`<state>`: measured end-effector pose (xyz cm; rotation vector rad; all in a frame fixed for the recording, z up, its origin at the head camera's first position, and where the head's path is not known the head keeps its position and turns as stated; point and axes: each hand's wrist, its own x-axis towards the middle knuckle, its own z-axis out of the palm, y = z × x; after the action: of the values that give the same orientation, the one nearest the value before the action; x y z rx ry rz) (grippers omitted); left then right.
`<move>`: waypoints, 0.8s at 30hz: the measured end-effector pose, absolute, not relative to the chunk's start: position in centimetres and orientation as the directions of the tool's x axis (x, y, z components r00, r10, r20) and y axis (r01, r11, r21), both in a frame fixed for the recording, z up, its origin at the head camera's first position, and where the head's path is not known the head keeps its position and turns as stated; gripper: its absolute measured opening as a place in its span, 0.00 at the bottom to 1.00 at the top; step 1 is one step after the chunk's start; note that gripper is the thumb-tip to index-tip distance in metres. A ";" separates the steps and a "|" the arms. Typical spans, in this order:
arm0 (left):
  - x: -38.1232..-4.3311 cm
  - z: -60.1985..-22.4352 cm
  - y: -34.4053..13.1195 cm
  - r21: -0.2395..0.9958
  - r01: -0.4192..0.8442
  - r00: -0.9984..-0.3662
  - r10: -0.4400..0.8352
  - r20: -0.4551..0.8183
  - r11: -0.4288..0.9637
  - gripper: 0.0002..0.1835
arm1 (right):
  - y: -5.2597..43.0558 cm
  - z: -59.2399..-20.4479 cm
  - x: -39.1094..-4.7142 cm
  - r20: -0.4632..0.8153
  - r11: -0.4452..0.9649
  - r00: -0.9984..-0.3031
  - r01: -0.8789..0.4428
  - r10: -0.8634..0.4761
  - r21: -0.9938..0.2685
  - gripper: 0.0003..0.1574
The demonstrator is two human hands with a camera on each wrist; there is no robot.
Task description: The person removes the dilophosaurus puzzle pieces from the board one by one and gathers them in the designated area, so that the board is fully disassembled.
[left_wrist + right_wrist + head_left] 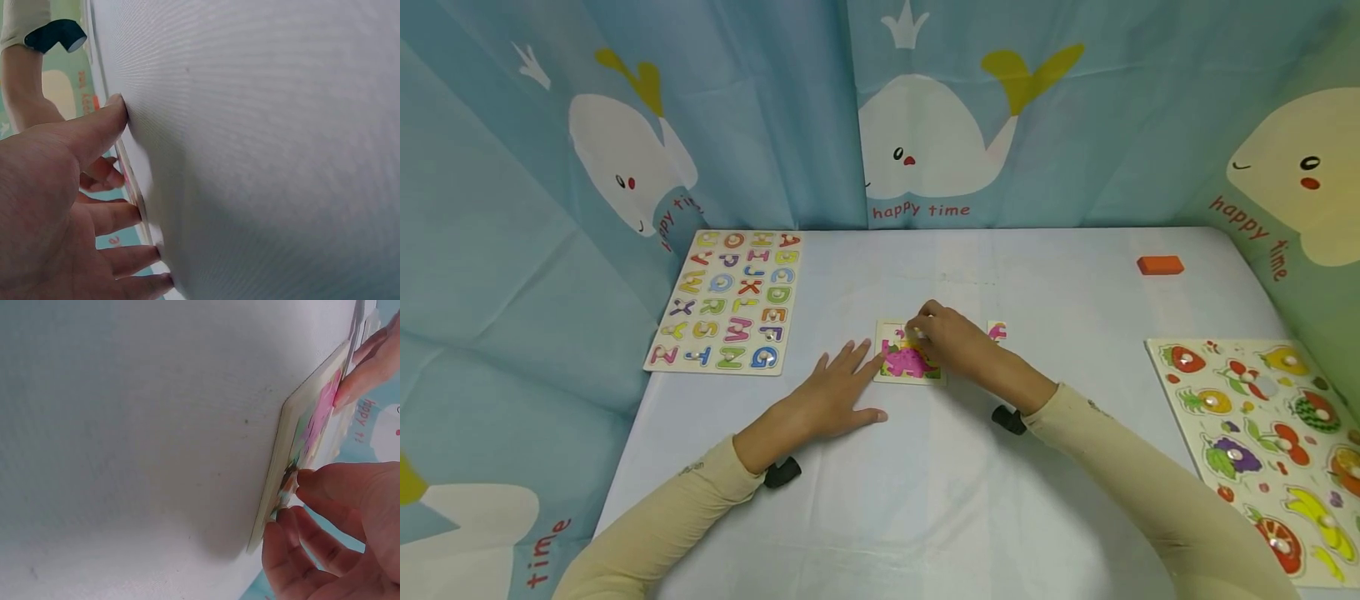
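Observation:
A small square dinosaur jigsaw puzzle lies mid-table, its pink dinosaur picture inside a pale wooden frame. My left hand rests flat beside it with fingers spread, the index fingertip touching the left side of the puzzle. Over the puzzle's upper right part, my right hand bends its thumb and fingers down and pinches a puzzle piece, mostly hidden by the fingers. Just right of that hand lies a loose puzzle piece with pink print. In the left wrist view, the left hand's fingertips meet the tabletop.
An alphabet peg board lies at the back left. On the right is a fruit peg board, with an orange block behind it. Blue curtains printed with whales border the white table.

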<state>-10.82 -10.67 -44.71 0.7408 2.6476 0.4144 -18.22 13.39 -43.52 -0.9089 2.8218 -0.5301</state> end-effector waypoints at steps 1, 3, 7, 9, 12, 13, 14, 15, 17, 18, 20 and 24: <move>-10.8 -44.7 -10.7 0.368 0.438 -0.798 0.543 -0.261 0.820 0.50 | 13.4 -43.5 -18.2 -0.016 0.757 -0.810 -0.541 -0.586 -0.367 0.20; -10.8 -44.7 -10.6 0.364 0.439 -0.798 0.543 -0.262 0.821 0.50 | 13.4 -43.5 -18.2 -0.013 0.754 -0.806 -0.547 -0.591 -0.365 0.20; -10.9 -44.7 -10.7 0.365 0.438 -0.800 0.541 -0.258 0.821 0.50 | 13.4 -43.5 -18.3 -0.016 0.751 -0.805 -0.546 -0.593 -0.371 0.21; -10.9 -44.7 -10.7 0.366 0.438 -0.801 0.541 -0.257 0.821 0.50 | 13.5 -43.5 -18.4 -0.026 0.754 -0.808 -0.536 -0.588 -0.380 0.21; -11.0 -44.7 -10.7 0.371 0.437 -0.798 0.544 -0.259 0.819 0.50 | 13.5 -43.5 -18.6 -0.059 0.761 -0.813 -0.514 -0.580 -0.396 0.22; -10.9 -44.7 -10.7 0.373 0.438 -0.797 0.545 -0.260 0.818 0.50 | 13.5 -43.4 -18.6 -0.072 0.762 -0.812 -0.508 -0.579 -0.401 0.23; -10.9 -44.7 -10.7 0.375 0.438 -0.796 0.546 -0.260 0.817 0.50 | 13.5 -43.3 -18.6 -0.084 0.763 -0.811 -0.504 -0.579 -0.405 0.23; -10.9 -44.7 -10.7 0.377 0.439 -0.795 0.548 -0.260 0.816 0.50 | 13.5 -43.3 -18.7 -0.094 0.764 -0.809 -0.501 -0.580 -0.407 0.24; -10.9 -44.7 -10.7 0.378 0.439 -0.795 0.549 -0.259 0.815 0.50 | 13.5 -43.2 -18.8 -0.112 0.766 -0.805 -0.498 -0.583 -0.407 0.25; -10.9 -44.7 -10.7 0.379 0.439 -0.795 0.549 -0.259 0.815 0.51 | 13.5 -43.1 -18.8 -0.121 0.768 -0.805 -0.493 -0.581 -0.409 0.25; -10.9 -44.8 -10.7 0.376 0.439 -0.797 0.547 -0.257 0.816 0.51 | 13.5 -43.0 -18.9 -0.138 0.773 -0.805 -0.484 -0.577 -0.410 0.25; -10.9 -44.8 -10.7 0.371 0.440 -0.797 0.546 -0.258 0.818 0.51 | 13.4 -43.0 -18.8 -0.145 0.775 -0.805 -0.479 -0.575 -0.413 0.25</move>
<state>-10.94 -10.65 -44.84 0.7438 2.6468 0.4182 -18.84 13.35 -42.99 -0.8200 2.7054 -0.5254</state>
